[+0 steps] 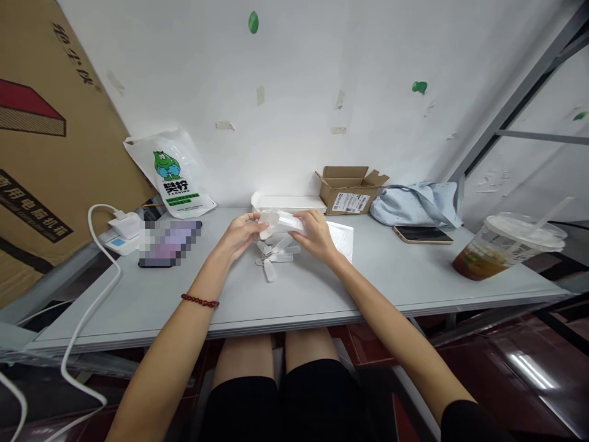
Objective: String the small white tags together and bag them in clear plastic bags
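Observation:
A whitish translucent plastic packet (281, 222) is held above the desk between my two hands. My left hand (240, 236) pinches its left end between thumb and fingers. At the other end, the fingers of my right hand (315, 233) are wrapped around it; its contents cannot be made out. Several small white, tag-like strips (276, 254) lie fanned out on the desk just below the packet. A white quilted-looking mailer (343, 238) lies partly under my right hand. Behind my hands sits a shallow white box (289, 203).
Along the wall are a white printed bag (177, 175), an open cardboard box (347, 191) and a light blue cloth bag (414, 205). Phones (423, 234) lie on both sides. A drink cup (501, 245) stands far right; a white charger cable (94, 307) hangs over the left edge.

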A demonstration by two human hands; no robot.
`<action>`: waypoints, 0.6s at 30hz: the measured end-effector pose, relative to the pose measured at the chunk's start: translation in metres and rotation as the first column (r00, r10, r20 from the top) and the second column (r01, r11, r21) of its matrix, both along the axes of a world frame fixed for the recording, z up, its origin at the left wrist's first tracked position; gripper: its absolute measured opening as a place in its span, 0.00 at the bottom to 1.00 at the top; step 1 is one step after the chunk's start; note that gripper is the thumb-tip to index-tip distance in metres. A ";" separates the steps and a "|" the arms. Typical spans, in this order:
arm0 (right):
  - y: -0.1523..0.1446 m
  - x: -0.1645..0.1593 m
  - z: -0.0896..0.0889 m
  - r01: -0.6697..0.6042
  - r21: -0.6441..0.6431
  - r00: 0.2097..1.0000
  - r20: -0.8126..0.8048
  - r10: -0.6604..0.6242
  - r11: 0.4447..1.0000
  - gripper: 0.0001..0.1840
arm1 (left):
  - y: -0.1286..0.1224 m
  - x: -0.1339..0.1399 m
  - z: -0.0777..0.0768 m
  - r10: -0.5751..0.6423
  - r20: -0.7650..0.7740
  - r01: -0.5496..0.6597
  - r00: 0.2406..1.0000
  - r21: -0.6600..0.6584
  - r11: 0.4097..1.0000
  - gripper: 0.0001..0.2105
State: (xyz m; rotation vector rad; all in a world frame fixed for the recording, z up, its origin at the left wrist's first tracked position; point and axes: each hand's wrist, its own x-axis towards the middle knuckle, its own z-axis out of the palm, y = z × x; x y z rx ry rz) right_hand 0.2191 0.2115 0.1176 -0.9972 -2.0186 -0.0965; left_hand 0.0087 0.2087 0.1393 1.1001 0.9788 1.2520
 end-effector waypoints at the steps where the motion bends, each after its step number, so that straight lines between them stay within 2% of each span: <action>1: -0.001 -0.001 0.000 -0.012 -0.001 1.000 0.003 0.012 1.000 0.17 | -0.001 0.001 0.000 -0.009 -0.011 0.009 1.000 -0.010 1.000 0.21; 6: -0.007 -0.006 0.001 -0.052 0.006 0.998 0.026 0.051 0.999 0.17 | -0.003 0.007 -0.003 0.007 -0.119 -0.002 0.993 0.047 0.999 0.17; 12: -0.005 -0.005 0.002 -0.039 0.034 0.999 -0.016 0.039 0.999 0.19 | -0.005 0.004 0.003 -0.096 -0.131 0.103 0.987 0.048 0.993 0.18; 18: -0.010 -0.006 0.004 -0.050 0.008 0.989 0.140 0.048 0.999 0.25 | -0.007 0.013 0.000 0.024 -0.299 -0.014 0.954 0.038 0.999 0.10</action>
